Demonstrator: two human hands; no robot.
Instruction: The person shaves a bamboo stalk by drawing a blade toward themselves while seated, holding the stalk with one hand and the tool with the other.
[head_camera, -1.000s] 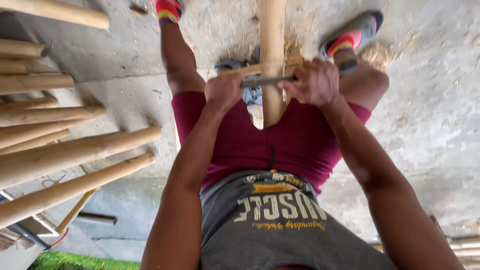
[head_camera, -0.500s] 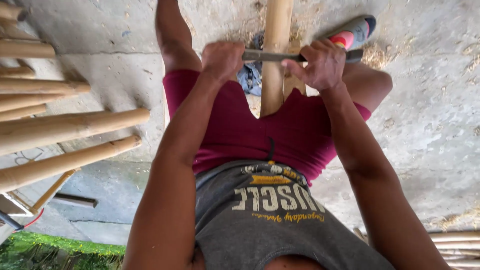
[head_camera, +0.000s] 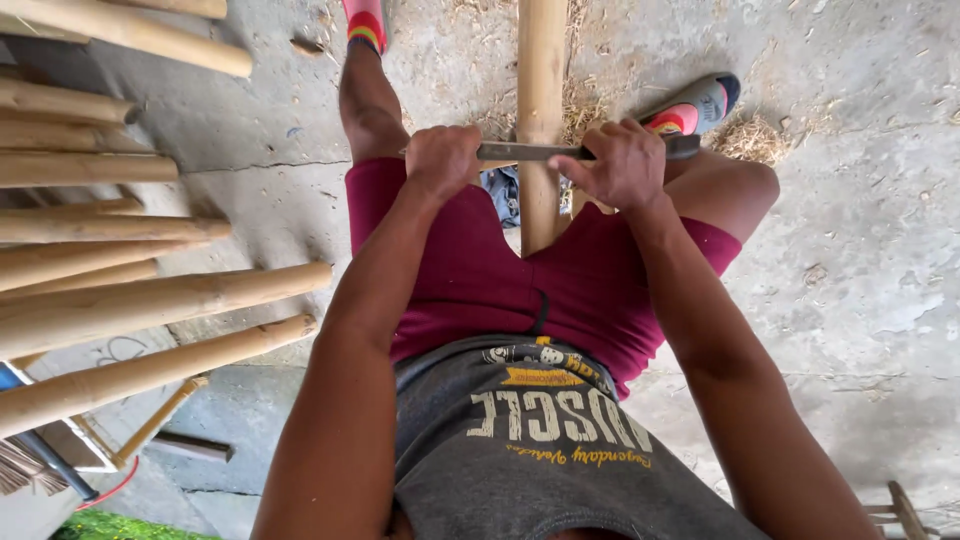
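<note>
Both the left hand (head_camera: 441, 158) and right hand (head_camera: 622, 163) clench a blade (head_camera: 530, 152) across the pole (head_camera: 541, 110) at frame centre; a slip could likely drive it toward the thighs.

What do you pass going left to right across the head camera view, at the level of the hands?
Stacked bamboo poles → left hand → upright bamboo pole between the legs, crossed by the metal blade → right hand → bare concrete floor.
</note>
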